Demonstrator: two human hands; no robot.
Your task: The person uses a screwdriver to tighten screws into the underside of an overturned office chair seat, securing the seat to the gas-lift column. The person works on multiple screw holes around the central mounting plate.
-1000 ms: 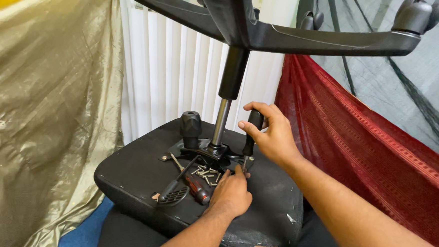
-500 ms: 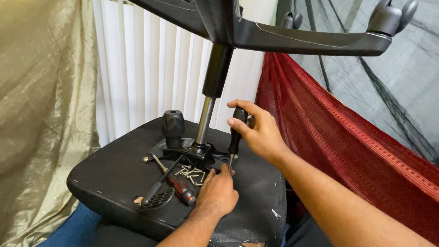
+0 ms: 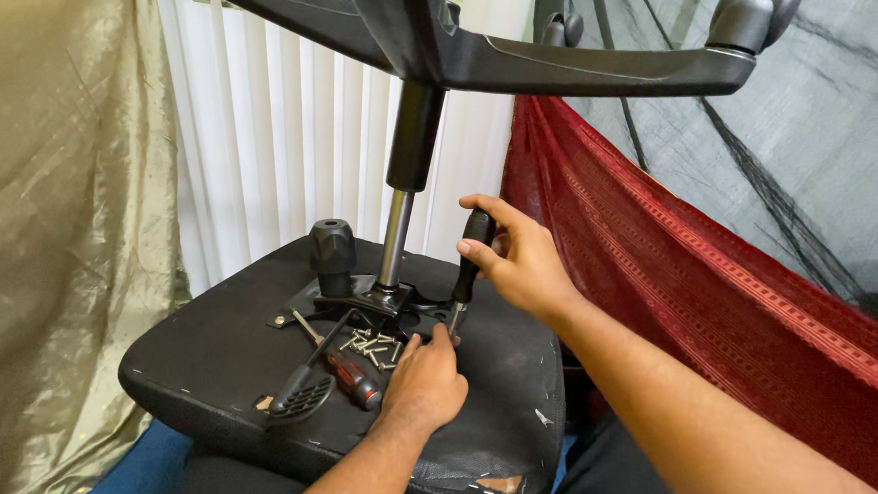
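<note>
While the right hand [image 3: 525,263] grips the screwdriver [image 3: 466,266], its tip is hidden behind the left hand [image 3: 424,383], whose curled fingers press the seat [image 3: 205,360].

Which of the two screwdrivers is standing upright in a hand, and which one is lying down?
The black-handled screwdriver stands nearly upright in the right hand, tip down at the seat plate. The red-and-black screwdriver lies flat on the seat underside, beside the left hand.

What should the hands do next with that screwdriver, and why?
Probably turn it. The right hand grips the screwdriver upright, tip down at the metal plate under the upturned chair seat. The left hand steadies by the tip, and loose screws lie beside it.
</note>
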